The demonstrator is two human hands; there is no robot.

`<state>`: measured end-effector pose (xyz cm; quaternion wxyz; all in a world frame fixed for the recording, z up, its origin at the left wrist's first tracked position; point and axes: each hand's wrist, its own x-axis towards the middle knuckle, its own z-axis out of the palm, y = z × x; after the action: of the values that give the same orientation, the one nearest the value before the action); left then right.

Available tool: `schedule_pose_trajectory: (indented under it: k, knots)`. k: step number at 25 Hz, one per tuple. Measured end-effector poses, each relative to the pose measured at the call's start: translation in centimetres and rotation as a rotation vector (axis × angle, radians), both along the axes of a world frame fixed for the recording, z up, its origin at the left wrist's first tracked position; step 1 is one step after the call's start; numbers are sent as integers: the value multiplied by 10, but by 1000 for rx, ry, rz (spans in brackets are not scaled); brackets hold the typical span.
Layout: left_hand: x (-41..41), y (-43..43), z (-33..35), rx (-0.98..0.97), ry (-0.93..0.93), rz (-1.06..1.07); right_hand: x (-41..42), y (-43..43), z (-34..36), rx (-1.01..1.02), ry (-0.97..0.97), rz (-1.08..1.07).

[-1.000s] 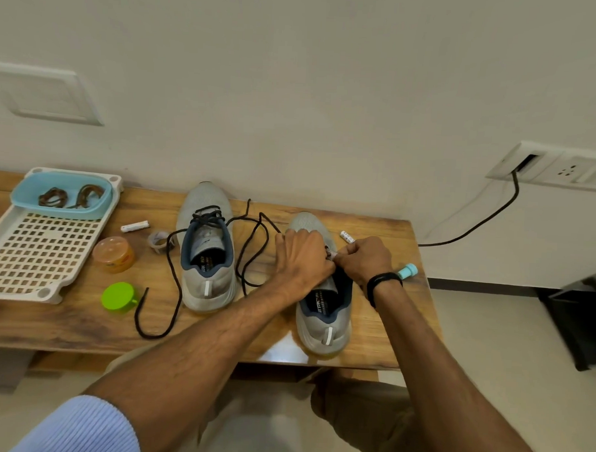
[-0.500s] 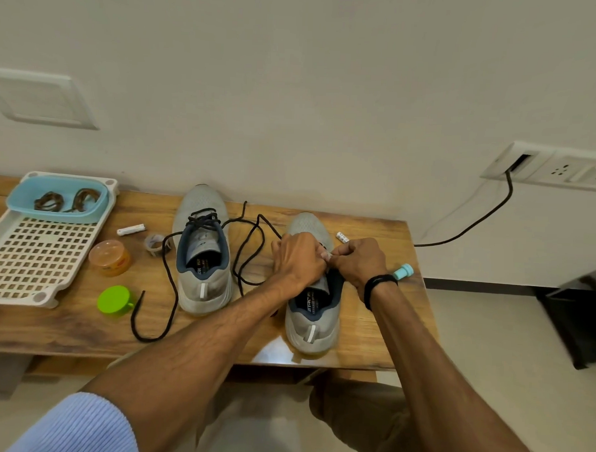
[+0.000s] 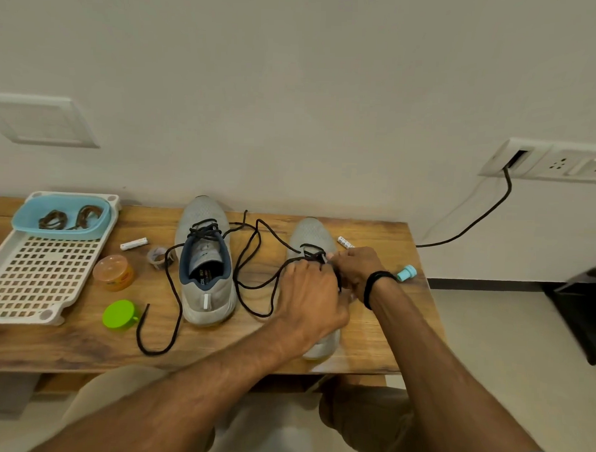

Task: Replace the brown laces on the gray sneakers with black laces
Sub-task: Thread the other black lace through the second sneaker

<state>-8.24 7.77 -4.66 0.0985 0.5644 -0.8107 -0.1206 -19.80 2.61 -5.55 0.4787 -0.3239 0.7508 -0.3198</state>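
Two gray sneakers stand toe to the wall on the wooden table (image 3: 380, 347). The left sneaker (image 3: 205, 263) is threaded with a black lace (image 3: 175, 309) whose loose end trails toward the front edge. On the right sneaker (image 3: 311, 234) my left hand (image 3: 309, 294) covers the opening and my right hand (image 3: 354, 266) sits at its right side. Both pinch the second black lace (image 3: 255, 258) at the upper eyelets, fingertips nearly touching. The brown laces (image 3: 70, 216) lie coiled in a blue tub (image 3: 26, 221) at the far left.
A white slotted tray (image 3: 34, 274) carries the blue tub. Nearby lie an orange jar (image 3: 114, 272), a green lid (image 3: 119, 314), a tape roll (image 3: 157, 256) and a white tube (image 3: 134, 243). A teal-capped item (image 3: 406, 273) sits behind my right wrist. A black cable (image 3: 476, 222) hangs from the wall socket.
The view dipped slightly. Both hands stayed at the right sneaker's eyelets and shifted a little toward me; more of the sneaker's toe and the crossed black lace now show.
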Motion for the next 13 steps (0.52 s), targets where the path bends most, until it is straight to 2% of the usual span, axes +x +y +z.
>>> schedule_pose_trajectory:
  k: [1, 3, 7, 9, 10, 12, 13]
  knots:
    - [-2, 4, -2, -26, -117, -5, 0, -2, -3, -15, 8, 1]
    - [-7, 11, -1, -45, -272, -23, -1, -5, -6, -49, 145, 67]
    - [-10, 14, 1, -41, -239, -31, -8, -7, -5, -76, 363, 36]
    - [-9, 13, 1, -36, -254, -33, -21, -10, 4, -129, 453, -120]
    - [-8, 13, 2, -40, -261, -41, -30, -13, 9, -213, 437, -273]
    - [-8, 14, 4, -46, -279, -81, -43, -17, 14, -408, 246, -625]
    - [-9, 15, 3, -53, -293, -95, -48, -17, 14, -422, 161, -701]
